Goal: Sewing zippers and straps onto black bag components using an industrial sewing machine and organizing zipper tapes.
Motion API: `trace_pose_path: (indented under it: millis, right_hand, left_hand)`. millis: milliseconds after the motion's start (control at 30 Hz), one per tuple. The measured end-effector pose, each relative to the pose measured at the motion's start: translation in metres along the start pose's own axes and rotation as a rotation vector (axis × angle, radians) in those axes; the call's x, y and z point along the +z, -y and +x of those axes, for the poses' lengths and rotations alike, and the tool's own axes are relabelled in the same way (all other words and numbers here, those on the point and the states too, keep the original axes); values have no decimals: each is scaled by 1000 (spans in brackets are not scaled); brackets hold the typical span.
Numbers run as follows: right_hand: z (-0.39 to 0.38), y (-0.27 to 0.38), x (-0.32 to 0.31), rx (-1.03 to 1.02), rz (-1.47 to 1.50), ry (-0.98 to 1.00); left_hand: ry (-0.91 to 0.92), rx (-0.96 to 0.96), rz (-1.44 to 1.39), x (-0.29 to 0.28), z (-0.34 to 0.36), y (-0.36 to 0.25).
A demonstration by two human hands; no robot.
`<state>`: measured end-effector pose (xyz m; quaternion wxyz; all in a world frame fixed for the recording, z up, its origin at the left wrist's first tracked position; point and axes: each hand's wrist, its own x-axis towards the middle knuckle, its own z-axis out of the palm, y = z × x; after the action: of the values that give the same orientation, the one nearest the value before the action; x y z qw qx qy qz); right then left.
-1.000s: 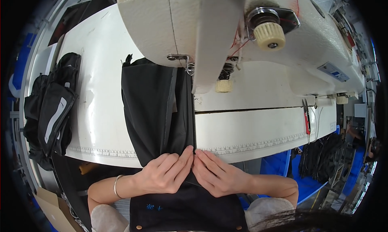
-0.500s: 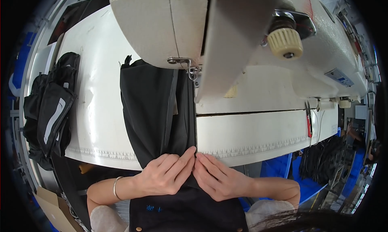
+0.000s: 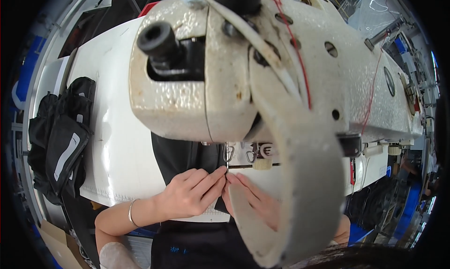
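A white sewing machine (image 3: 171, 105) fills the upper middle, with red threads and a large curved guard (image 3: 311, 175) close to the camera. Beneath its head lies black fabric (image 3: 173, 154), a zipper strip along its right edge beside small metal fittings (image 3: 228, 152) at the needle area. My left hand (image 3: 194, 194), with a bracelet on the wrist, pinches that edge just in front of the fittings. My right hand (image 3: 253, 203) is beside it, fingers closed on the same fabric edge, partly hidden by the guard.
A pile of black fabric pieces (image 3: 56, 156) with pale patches lies on the white tabletop (image 3: 110, 114) at left. Red-handled snips (image 3: 352, 170) lie at the right. A cardboard box (image 3: 63, 241) stands at lower left, a blue bin (image 3: 361, 231) at lower right.
The view has shifted forward over the machine, whose top and guard now cover much of the fabric and my right hand. Both hands sit slightly nearer the needle area, still pinching.
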<state>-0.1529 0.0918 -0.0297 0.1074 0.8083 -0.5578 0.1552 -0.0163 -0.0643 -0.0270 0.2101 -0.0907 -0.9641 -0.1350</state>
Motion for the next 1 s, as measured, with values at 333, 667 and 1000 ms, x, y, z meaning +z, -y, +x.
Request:
trace_pose_path:
  millis: [333,667,1000]
  right_hand:
    - [11,-43,32,178,313,39]
    - [9,-59,39,-6,159,-232]
    - [8,-56,37,-41,141,-153]
  left_hand:
    - [-35,-112,-57,7,10,50]
    - [79,-439,-288,-4,-4,52]
    - [128,-286,-122,-20,17,48]
